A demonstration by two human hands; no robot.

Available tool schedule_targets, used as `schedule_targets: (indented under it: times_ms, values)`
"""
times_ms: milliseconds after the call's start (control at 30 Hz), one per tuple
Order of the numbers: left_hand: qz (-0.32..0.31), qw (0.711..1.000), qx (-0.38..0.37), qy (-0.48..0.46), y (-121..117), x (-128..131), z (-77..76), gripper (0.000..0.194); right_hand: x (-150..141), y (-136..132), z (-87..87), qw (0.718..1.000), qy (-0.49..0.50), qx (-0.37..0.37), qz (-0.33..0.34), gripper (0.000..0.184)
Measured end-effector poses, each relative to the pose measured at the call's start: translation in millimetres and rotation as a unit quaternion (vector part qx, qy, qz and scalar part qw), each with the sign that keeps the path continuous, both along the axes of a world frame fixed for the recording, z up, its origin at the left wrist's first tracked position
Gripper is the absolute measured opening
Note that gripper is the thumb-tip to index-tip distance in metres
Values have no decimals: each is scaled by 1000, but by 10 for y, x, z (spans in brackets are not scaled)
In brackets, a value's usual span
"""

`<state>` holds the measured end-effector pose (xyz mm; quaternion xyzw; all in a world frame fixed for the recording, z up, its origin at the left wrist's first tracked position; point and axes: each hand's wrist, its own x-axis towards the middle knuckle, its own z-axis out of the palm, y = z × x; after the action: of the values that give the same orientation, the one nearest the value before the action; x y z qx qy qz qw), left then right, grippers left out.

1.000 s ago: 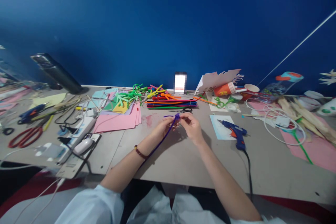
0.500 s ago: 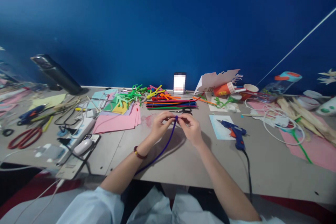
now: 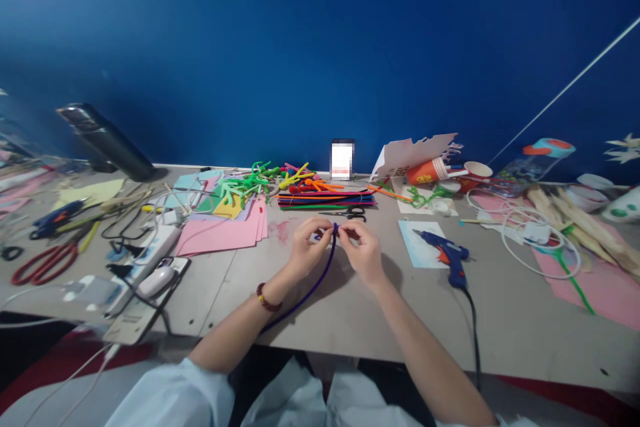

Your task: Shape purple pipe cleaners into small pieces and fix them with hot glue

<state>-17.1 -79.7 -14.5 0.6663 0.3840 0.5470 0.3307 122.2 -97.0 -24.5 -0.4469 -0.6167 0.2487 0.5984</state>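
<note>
Both my hands meet over the middle of the grey table (image 3: pixel 350 320). My left hand (image 3: pixel 309 247) and my right hand (image 3: pixel 361 248) pinch the top end of a long purple pipe cleaner (image 3: pixel 320 277). Its upper end is bent between my fingertips. The rest of it trails down towards me, under my left forearm and past the table's near edge. A beaded bracelet (image 3: pixel 266 299) sits on my left wrist.
A blue glue gun (image 3: pixel 447 257) lies on a paper to the right, its cord running off the near edge. Black scissors (image 3: pixel 350 213), a bundle of coloured pipe cleaners (image 3: pixel 325 198) and pink paper sheets (image 3: pixel 225 230) lie behind. Red scissors (image 3: pixel 43 261) and a power strip (image 3: pixel 145 253) are left.
The short purple tip that stuck out to the left of my fingers has been folded in. Both hands have shifted slightly closer to me, still pinching the pipe cleaner.
</note>
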Motion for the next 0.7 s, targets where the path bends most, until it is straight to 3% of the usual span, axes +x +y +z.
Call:
schedule_targets:
  times_ms: [400, 567, 700]
  values:
    - [-13, 1000, 5, -7, 81, -43, 16, 15, 31, 30, -11, 999, 16, -10, -27, 9]
    - [-4, 1000, 4, -1, 69, -48, 14, 14, 16, 6, 1, 1000, 23, -10, -1, 9]
    - [-14, 999, -26, -12, 70, -35, -1, 16, -5, 12, -22, 994, 89, -60, 36, 11]
